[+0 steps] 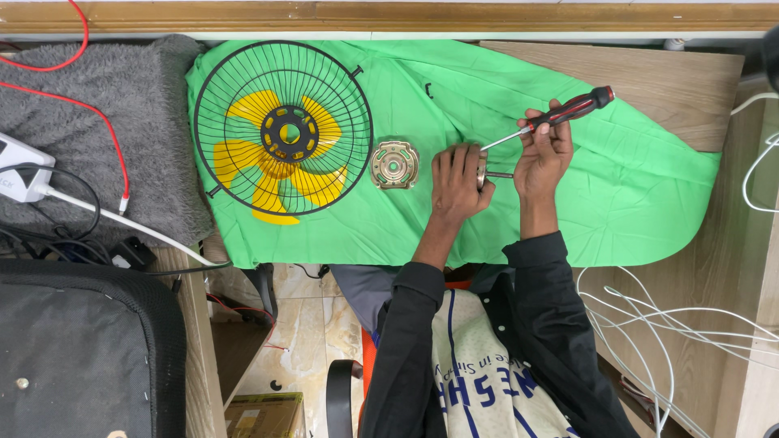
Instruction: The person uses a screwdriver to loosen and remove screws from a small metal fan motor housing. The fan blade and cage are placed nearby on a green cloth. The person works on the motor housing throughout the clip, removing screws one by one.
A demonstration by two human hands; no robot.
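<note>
Right hand (542,158) is gripping a red-and-black screwdriver (560,115), tip angling toward the motor part (485,173) under the closed left hand (456,182), mid green cloth (633,195). Metal bracket (394,165) and fan guard (282,130) are lying leftward; open cloth is extending rightward to its edge.

Count: one wire fan guard (282,130), over one yellow fan blade (268,158) with five lobes. One round metal motor plate (394,165). One red-and-black screwdriver (560,114). One green cloth (487,219). One grey fleece mat (105,122). Two red wires (81,101). Two hands: left (457,182), right (544,156).
</note>
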